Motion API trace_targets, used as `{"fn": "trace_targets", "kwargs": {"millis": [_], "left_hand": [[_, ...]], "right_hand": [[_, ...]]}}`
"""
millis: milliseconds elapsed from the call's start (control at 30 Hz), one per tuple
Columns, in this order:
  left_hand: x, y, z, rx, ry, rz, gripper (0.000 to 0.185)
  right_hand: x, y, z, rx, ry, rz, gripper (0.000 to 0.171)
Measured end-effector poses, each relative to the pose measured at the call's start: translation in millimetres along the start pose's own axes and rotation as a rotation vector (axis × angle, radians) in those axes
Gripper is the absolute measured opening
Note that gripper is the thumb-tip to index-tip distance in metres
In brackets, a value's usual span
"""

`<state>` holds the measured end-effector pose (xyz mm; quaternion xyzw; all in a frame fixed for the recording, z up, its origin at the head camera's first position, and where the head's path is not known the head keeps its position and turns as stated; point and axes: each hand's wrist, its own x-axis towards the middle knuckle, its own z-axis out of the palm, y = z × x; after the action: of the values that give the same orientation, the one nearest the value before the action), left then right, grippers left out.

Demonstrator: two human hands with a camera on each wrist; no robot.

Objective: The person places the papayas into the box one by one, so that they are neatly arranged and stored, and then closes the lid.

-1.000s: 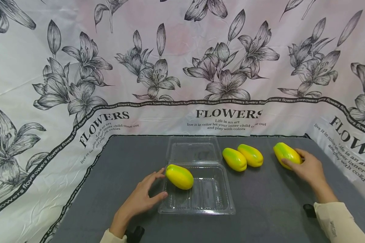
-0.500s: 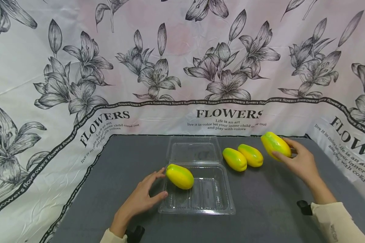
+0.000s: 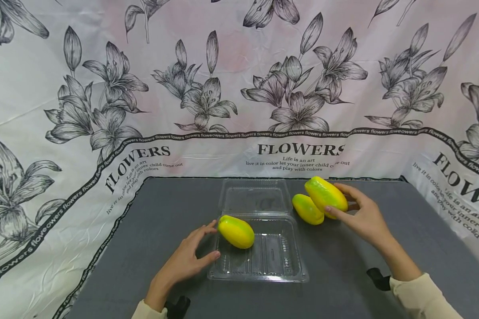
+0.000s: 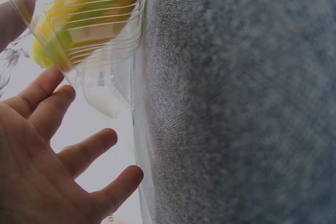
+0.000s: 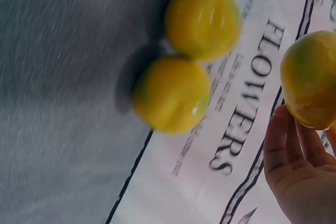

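My right hand (image 3: 364,218) grips a glossy yellow-green papaya (image 3: 326,197) between thumb and fingers, raised off the table. In the head view it overlaps one of two papayas on the table; the other papaya (image 3: 308,209) shows beside it. The right wrist view has the held papaya (image 5: 311,80) at the right, apart from the pair. My left hand (image 3: 186,256) lies with fingers spread at the left rim of a clear plastic clamshell box (image 3: 277,266). Inside its base, at the left, sits another papaya (image 3: 236,232). Fingertips meet the box wall in the left wrist view.
The box's lid (image 3: 254,197) lies folded back toward the rear of the dark grey table (image 3: 167,199). Behind the table hangs a white cloth (image 3: 207,153) printed with flowers and lettering, which also borders both sides.
My right hand has lifted its papaya from the table's right side and carried it left, over the pair. My left hand and the box have stayed put.
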<state>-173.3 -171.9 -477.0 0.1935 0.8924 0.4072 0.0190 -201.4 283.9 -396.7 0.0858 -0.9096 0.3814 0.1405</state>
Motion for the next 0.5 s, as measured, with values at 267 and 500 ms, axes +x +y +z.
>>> {"fn": "trace_targets", "kwargs": {"millis": [267,500], "left_hand": [[-0.8,0.2,0.3,-0.031,0.004,0.037,0.053],[-0.9,0.0,0.3,-0.029,0.002,0.025,0.054]], "right_hand": [[-7.5,-16.0,25.0,0.06,-0.066,-0.056,0.068],[-12.9,-21.5,43.4,0.133,-0.115,-0.121,0.069]]}}
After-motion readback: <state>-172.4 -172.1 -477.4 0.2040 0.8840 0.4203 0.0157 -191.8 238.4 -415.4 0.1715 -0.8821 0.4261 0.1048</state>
